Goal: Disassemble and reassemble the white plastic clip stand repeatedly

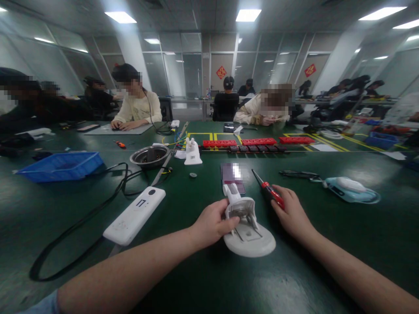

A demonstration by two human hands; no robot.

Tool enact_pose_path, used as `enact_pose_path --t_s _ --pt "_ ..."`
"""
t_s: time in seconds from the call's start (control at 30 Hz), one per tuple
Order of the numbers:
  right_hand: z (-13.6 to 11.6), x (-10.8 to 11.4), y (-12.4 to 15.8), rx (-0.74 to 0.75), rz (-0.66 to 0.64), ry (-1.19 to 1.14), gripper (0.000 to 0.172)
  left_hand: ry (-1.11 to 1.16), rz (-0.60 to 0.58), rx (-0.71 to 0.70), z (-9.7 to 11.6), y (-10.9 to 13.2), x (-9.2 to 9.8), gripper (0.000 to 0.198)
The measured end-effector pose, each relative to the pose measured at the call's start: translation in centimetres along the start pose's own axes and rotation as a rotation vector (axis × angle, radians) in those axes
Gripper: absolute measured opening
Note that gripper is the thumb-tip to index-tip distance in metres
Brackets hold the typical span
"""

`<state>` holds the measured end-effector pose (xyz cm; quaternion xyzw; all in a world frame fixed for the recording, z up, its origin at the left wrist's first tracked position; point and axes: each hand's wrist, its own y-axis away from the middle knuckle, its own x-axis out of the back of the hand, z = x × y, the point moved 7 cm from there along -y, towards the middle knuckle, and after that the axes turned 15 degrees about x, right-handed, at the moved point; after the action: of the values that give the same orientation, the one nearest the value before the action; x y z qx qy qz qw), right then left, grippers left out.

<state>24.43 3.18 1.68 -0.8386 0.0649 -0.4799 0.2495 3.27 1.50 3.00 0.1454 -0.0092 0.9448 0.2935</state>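
My left hand is closed around a white plastic stand with a round flat foot and an open hollow neck, its thumb pressed on the neck. The stand tilts with its foot toward me. To the right, my right hand has its fingers round the red and black handle of a screwdriver, whose shaft points away to the left. Behind the stand lies a phone, partly covered by it. A small grey round piece rests on the table further left.
A white power bank with a black cable lies left, near a blue tray and a metal bowl. A white part stands behind. Red strips lie further back. A light blue device is at right. Co-workers sit opposite.
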Motion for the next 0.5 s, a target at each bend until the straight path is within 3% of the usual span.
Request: enact_pose_path --t_s 0.13,0.3,0.4,0.5 --pt "-0.3 -1.0 -1.1 -0.008 -0.025 0.054 0.063 -0.263 0.065 0.0 -0.1 -0.2 0.5 0.03" --pt "-0.6 -2.4 -3.4 0.012 -0.014 0.057 0.061 -0.484 0.043 -0.067 -0.1 -0.5 0.4 0.041" --pt "-0.9 -1.7 -3.7 -0.006 0.053 0.034 0.056 -0.514 0.004 -0.118 -0.1 -0.6 0.1 0.052" --pt "-2.8 0.1 -2.7 0.001 0.097 -0.05 0.048 -0.53 -0.049 -0.15 -0.2 -0.6 -0.3 0.063"
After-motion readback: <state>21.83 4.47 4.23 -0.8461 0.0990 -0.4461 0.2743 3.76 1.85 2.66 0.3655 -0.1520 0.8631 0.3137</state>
